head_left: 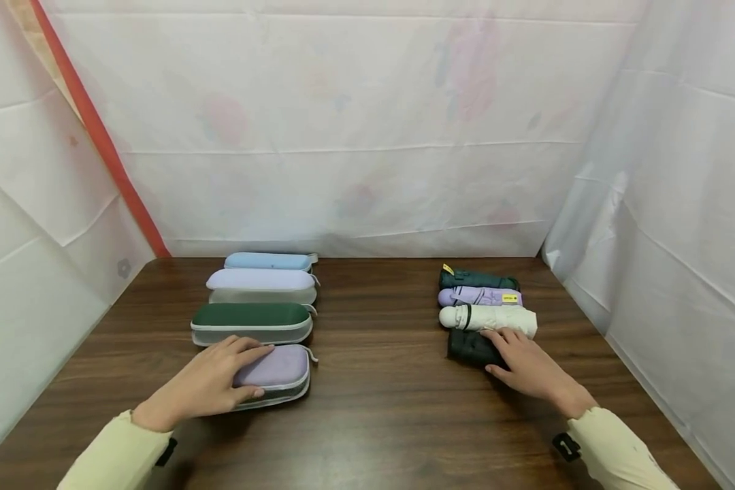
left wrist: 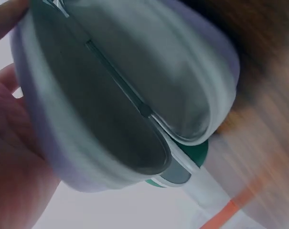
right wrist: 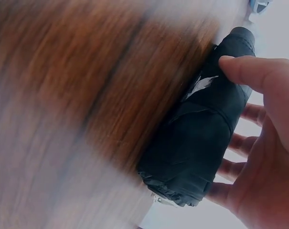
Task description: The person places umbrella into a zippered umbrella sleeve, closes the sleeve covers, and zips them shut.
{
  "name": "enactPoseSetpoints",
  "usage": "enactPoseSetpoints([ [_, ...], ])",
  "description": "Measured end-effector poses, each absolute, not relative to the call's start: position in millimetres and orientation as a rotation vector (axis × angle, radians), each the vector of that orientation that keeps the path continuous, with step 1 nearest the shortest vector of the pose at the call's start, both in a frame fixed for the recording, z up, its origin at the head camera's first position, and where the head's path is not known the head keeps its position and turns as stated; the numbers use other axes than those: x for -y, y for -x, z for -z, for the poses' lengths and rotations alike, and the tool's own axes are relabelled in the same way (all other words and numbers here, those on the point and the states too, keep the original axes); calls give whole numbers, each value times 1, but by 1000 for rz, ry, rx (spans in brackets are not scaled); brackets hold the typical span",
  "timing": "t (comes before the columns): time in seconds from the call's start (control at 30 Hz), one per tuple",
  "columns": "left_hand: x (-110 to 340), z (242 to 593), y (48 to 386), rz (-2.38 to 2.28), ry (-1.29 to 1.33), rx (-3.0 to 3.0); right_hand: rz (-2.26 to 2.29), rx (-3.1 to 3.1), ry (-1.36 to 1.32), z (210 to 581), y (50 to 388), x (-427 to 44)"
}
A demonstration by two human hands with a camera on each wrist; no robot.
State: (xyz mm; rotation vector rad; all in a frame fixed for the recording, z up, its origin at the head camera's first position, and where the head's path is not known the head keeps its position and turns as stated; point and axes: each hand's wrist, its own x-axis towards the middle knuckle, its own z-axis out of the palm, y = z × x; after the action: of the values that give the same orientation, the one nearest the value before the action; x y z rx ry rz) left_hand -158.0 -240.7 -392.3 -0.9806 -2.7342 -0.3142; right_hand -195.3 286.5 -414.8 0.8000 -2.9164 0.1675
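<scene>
At the near end of a column of zip cases, my left hand (head_left: 205,378) grips a purple zip pencil case (head_left: 277,367), fingers over its top and thumb along the near side. The left wrist view shows the grey sides of this case (left wrist: 130,52) and the dark seam between them. On the right, my right hand (head_left: 529,364) holds a folded black umbrella (head_left: 465,346) that lies on the table. In the right wrist view the thumb is on one side of the umbrella (right wrist: 197,133), the other fingers on the far side, partly hidden.
Behind the purple case lie a dark green case (head_left: 251,314), a pale lavender case (head_left: 260,278) and a light blue case (head_left: 268,260). Beyond the black umbrella are a white umbrella (head_left: 496,318), a purple umbrella (head_left: 474,295) and a dark green umbrella (head_left: 480,280). White sheets (head_left: 355,136) surround the wooden table (head_left: 373,381).
</scene>
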Motion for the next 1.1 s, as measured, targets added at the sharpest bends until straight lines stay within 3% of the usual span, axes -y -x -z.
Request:
enactPoseSetpoints([
  [0.43,198,373,178,511,1082,2774,-135,2943,-784,408,198,-286],
  [1.1,89,370,245,949,1400,2907,-108,2940,-829,410,199,-289],
])
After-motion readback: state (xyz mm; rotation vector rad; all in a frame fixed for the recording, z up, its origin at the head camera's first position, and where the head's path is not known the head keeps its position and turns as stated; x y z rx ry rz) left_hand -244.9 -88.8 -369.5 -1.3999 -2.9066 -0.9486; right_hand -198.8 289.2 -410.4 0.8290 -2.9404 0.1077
